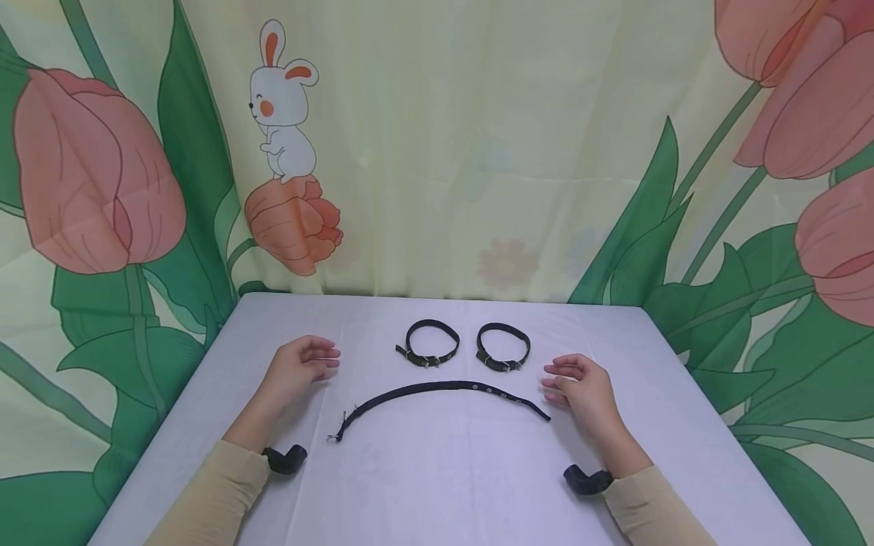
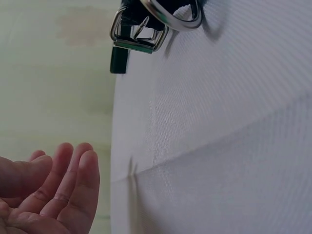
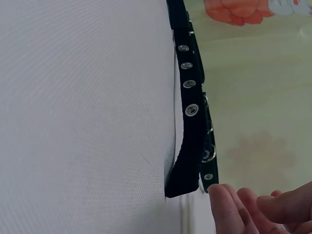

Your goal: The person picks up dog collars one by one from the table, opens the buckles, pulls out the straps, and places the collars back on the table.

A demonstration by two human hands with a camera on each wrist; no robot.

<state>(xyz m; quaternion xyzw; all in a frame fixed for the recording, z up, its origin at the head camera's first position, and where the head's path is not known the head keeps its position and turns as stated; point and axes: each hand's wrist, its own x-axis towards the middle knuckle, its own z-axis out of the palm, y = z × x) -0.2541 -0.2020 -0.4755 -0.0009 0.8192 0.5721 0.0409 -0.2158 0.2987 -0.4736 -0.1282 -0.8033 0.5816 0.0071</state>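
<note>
An unbuckled black collar lies in an arc across the white table, its metal buckle at the left end and metal-ringed holes toward the right end. Behind it are two black collars buckled into loops, a left one and a right one. My left hand hovers over the table left of the arc, fingers loosely bent, holding nothing. To the right, my right hand is held near the strap's tip and the right loop, its fingers relaxed and apart from both.
The white-covered table ends at a back edge against a curtain printed with tulips and a rabbit. Black wrist cameras, a left one and a right one, stick out from the beige sleeves.
</note>
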